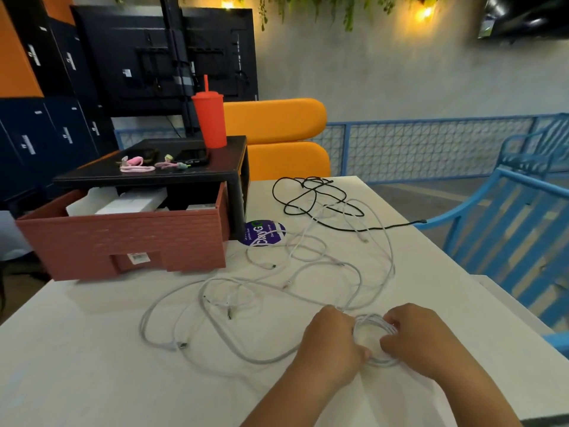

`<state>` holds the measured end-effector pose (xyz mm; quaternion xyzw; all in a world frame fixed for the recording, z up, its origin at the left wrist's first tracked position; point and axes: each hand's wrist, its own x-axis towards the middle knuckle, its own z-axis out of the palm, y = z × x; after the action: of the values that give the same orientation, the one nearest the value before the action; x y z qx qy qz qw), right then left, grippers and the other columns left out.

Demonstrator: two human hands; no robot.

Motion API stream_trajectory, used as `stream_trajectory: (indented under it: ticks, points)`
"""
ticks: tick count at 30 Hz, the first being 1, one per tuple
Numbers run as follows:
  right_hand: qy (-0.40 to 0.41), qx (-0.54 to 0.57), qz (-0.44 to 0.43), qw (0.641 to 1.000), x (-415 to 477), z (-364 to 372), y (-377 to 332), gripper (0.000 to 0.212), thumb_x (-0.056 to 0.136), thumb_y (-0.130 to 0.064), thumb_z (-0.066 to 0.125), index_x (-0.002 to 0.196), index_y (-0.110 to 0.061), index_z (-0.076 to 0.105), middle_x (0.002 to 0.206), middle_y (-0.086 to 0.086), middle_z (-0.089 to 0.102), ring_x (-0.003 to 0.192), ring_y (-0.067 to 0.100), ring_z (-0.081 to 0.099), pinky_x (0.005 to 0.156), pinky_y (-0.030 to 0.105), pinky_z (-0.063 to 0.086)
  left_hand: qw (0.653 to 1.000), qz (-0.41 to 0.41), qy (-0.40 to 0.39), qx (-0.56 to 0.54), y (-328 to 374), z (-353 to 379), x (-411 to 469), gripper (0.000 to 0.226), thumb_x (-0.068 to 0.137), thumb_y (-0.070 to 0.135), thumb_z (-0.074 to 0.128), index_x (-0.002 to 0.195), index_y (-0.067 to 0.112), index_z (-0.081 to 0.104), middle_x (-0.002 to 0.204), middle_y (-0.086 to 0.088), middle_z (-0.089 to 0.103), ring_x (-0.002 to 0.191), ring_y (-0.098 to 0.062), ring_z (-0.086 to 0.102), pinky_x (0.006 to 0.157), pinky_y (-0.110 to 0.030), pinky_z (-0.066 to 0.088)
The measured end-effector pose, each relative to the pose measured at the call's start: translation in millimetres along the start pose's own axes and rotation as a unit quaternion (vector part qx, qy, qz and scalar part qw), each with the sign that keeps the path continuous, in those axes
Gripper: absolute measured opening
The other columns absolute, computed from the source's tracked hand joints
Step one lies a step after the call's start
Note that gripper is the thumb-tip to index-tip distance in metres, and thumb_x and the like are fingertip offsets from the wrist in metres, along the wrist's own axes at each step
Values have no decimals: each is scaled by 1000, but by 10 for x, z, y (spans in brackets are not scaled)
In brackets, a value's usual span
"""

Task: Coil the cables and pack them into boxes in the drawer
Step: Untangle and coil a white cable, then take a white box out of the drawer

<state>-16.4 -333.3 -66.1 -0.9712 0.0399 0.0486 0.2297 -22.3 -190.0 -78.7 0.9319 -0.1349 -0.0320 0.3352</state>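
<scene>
A small coil of white cable (pixel 374 326) lies on the white table (pixel 92 365) near the front edge. My left hand (pixel 331 343) grips its left side and my right hand (pixel 412 337) grips its right side. Several loose white cables (pixel 246 291) sprawl across the table to the left and behind. A tangled black cable (pixel 311 195) lies farther back. The reddish-brown drawer (pixel 123 238) stands pulled out at the left, with white boxes (pixel 129 204) inside it.
The black stand (pixel 184 171) above the drawer carries a red tumbler (pixel 211 118), phones and pink cable ties (pixel 137 166). A purple sticker (pixel 264 232) sits on the table. Blue chairs (pixel 508 226) stand at the right, an orange seat (pixel 277 137) behind.
</scene>
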Motion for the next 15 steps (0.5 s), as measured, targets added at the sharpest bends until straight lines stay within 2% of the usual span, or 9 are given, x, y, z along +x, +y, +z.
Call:
stream_trajectory:
  ticks: [1,4,6,7,8,9,10,12,15]
  points:
    - [-7,-8,-7,1000,5,-12,-3,8,68,-12,61,64,-10,55,59,-2,50,52,8,43,47,18,28,1000,-4,-2,10,-3,7,8,16,73,22,66,71,10,56,67,1,35,65,-28,43,60,-31,36]
    - [-19,-21,-21,999,15,-8,20,12,71,-13,61,64,-11,50,62,-1,46,53,9,41,49,20,27,1000,-9,1,6,-28,24,19,18,74,24,67,70,11,55,71,0,39,70,-19,43,61,-27,32]
    - [-19,-37,-34,999,-3,17,49,8,80,-18,56,73,-15,53,85,1,50,72,11,49,59,21,32,1000,-3,2,1,-32,24,17,19,74,24,68,71,9,56,75,-3,42,72,-18,45,62,-27,33]
    - [-25,-56,-44,997,-15,41,78,10,87,-22,51,91,-16,57,106,3,50,92,14,51,71,22,36,1000,-2,2,-1,-28,24,16,20,74,25,68,71,9,56,77,-3,43,73,-20,48,63,-28,34]
    - [-37,-85,-57,994,-30,71,114,29,94,-26,43,119,-15,52,130,5,42,115,17,44,86,23,35,1000,-2,3,-3,-24,27,8,21,74,25,68,70,10,54,79,-4,44,76,-22,51,65,-29,36]
    - [-48,-102,-74,991,-50,102,147,45,98,-28,34,141,-15,32,148,2,25,133,18,29,101,25,28,1000,-2,4,-4,-25,29,4,22,75,26,68,70,12,53,83,-5,44,82,-25,54,68,-30,38]
    - [-60,-104,-83,989,-79,126,153,54,101,-31,27,149,-16,9,156,-2,7,142,16,13,110,27,18,1000,-1,8,0,-24,34,-5,22,77,28,68,72,12,53,88,-6,45,88,-27,56,72,-30,40]
    - [-70,-106,-79,989,-128,149,138,60,101,-36,20,147,-18,-14,156,-5,-11,144,14,-6,115,34,5,1000,2,16,21,-33,48,-11,24,81,31,66,86,9,57,101,-8,45,99,-26,53,81,-31,42]
    - [-77,-99,-67,990,-101,172,162,62,101,-40,21,146,-20,-16,156,-6,-13,144,14,-10,115,36,1,1000,-12,1,11,-58,58,-26,36,82,36,64,103,8,59,113,-7,45,105,-25,50,90,-34,44]
